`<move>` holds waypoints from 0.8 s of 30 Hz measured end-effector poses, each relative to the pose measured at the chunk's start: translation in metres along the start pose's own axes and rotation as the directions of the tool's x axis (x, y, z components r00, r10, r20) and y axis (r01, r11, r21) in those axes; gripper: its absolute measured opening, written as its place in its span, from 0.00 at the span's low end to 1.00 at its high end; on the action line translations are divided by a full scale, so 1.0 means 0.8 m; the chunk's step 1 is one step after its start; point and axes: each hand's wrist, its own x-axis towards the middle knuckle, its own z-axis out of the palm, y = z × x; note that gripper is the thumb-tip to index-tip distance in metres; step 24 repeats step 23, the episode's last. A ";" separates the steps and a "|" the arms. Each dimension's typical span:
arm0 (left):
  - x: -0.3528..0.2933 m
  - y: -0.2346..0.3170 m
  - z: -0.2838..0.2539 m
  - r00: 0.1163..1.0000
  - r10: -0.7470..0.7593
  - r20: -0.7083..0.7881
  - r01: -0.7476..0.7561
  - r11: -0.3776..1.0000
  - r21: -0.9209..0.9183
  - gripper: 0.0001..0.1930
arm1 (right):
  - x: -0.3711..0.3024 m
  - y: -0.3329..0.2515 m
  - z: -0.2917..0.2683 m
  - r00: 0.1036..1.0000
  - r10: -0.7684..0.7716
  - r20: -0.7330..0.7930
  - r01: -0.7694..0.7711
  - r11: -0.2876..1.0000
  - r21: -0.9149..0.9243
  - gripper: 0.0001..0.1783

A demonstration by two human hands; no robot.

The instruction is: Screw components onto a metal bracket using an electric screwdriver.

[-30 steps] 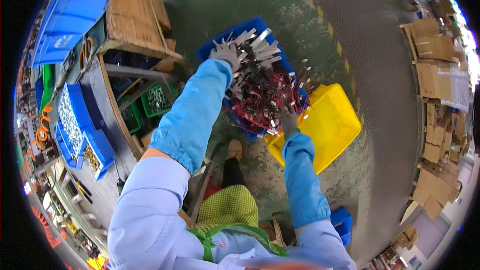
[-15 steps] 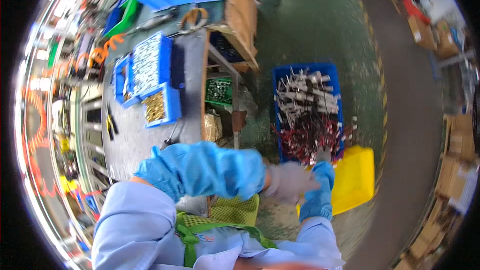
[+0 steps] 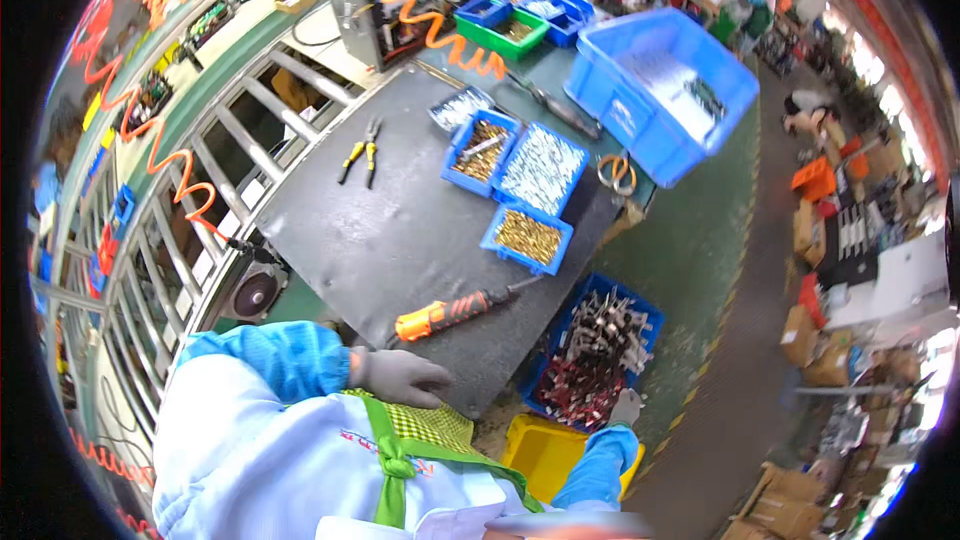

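My left hand (image 3: 400,378) wears a grey glove and lies flat against my green apron at the near edge of the dark workbench (image 3: 360,230), holding nothing. Just beyond it lies an orange-handled screwdriver (image 3: 450,312). My right hand (image 3: 625,408), also gloved, reaches down to the near corner of a blue floor crate (image 3: 545,365) of red and silver metal parts (image 3: 590,360). Its fingers are too small to tell whether they grip a part.
Three small blue trays of screws and brass pieces (image 3: 528,236) sit on the bench, with yellow-handled pliers (image 3: 358,155) and a big blue bin (image 3: 660,90) beyond. A yellow bin (image 3: 540,445) stands on the green floor beside the crate. Orange coiled hoses hang at left.
The view has swung from the floor crate up to the workbench. My left hand left the crate of parts and drew back to my apron; my right hand stays at the crate.
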 end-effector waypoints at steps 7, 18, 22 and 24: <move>-0.299 -0.250 -0.021 0.968 -0.239 0.077 0.244 0.968 -0.058 0.23 | -0.220 -0.350 -0.049 0.983 -0.177 -0.055 0.183 0.877 0.444 0.20; -0.554 -0.481 -0.262 0.639 -0.321 -0.699 0.542 0.833 0.113 0.20 | -0.596 -0.653 0.198 0.469 -0.830 0.303 0.851 0.516 0.097 0.21; -0.485 -0.485 -0.339 0.630 -0.051 -0.775 0.442 0.844 0.303 0.26 | -0.625 -0.669 0.290 0.459 -0.748 0.479 0.839 0.542 0.043 0.27; -0.477 -0.494 -0.352 0.643 -0.043 -0.765 0.435 0.843 0.318 0.26 | -0.626 -0.668 0.306 0.487 -0.689 0.536 0.836 0.545 -0.060 0.30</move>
